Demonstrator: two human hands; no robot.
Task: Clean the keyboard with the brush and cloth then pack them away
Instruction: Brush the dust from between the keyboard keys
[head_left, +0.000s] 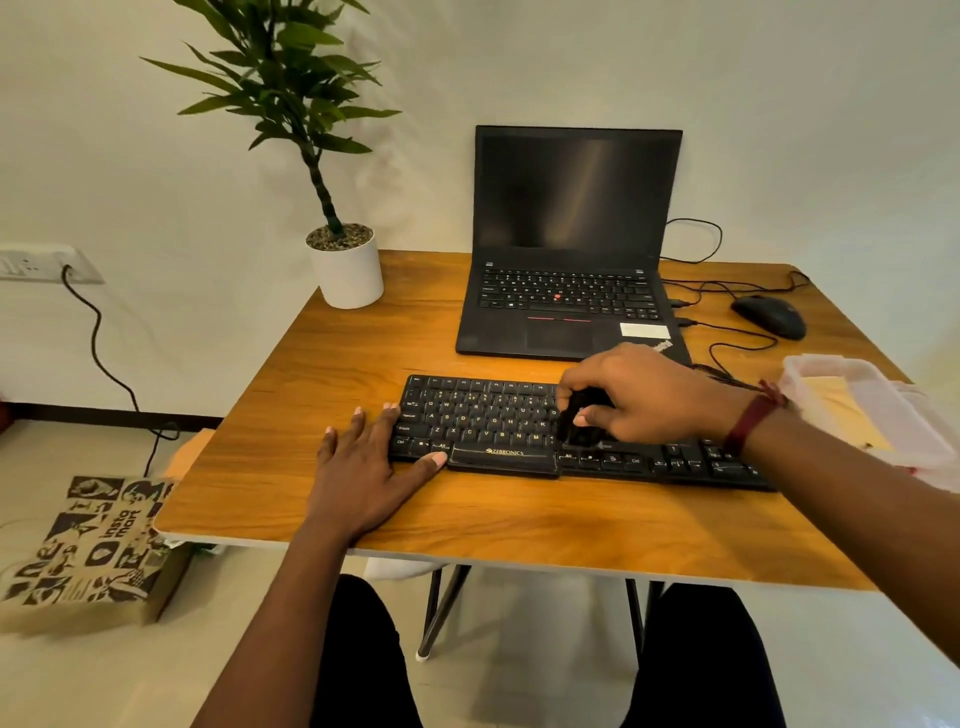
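Desk (519, 519) of orange-brown wood carries an open black laptop (571, 208) at its far edge and a long black keyboard (483, 421) nearer the front edge, reaching toward the right edge. A clear plastic container (852, 395) sits at the right edge. The left grip (363, 467) lies wide and flat, straight fingers touching the keyboard's left end. The right grip (649, 400) curls round a small black brush (579, 423) set on the keys right of the middle.

On the table (322, 374) stand an open laptop (571, 249), a mouse (769, 316) to its right and a plant (345, 270) to its left. A paper bag (88, 545) sits on the floor (67, 680).
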